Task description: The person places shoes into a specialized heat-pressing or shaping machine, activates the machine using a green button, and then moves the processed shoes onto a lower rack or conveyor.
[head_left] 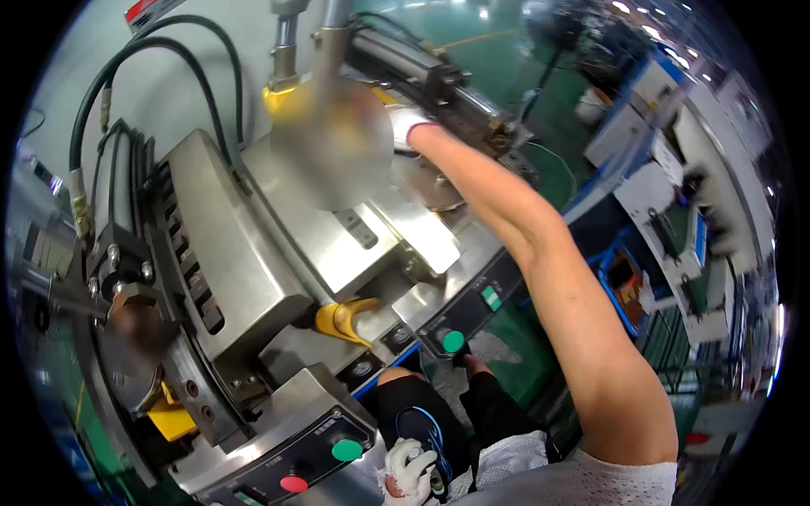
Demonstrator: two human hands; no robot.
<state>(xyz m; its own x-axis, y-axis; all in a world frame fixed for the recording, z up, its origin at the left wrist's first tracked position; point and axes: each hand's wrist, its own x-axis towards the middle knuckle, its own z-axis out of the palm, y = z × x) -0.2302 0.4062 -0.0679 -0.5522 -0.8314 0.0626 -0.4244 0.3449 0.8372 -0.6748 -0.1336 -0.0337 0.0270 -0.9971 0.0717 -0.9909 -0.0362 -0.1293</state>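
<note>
My right arm stretches up across the machine, and my right hand [407, 125], in a white glove with a dark pink cuff, reaches in beside a yellow part [278, 99]. Its fingers are hidden behind a blurred grey round shape [333, 156]. Low in front of my body, my left hand [408, 474] wears a white glove with its fingers curled in. What it holds, if anything, I cannot make out. Between the hands lies the machine's shiny metal cover [308, 228], with a curved yellow piece [344, 322] under its near edge.
Two control panels sit at the machine's front, with a green button [453, 341] on one and a red button [294, 484] on the other. Black hoses [202, 59] arch at the far left. On the right stand workbenches [666, 202] and a blue crate [620, 282].
</note>
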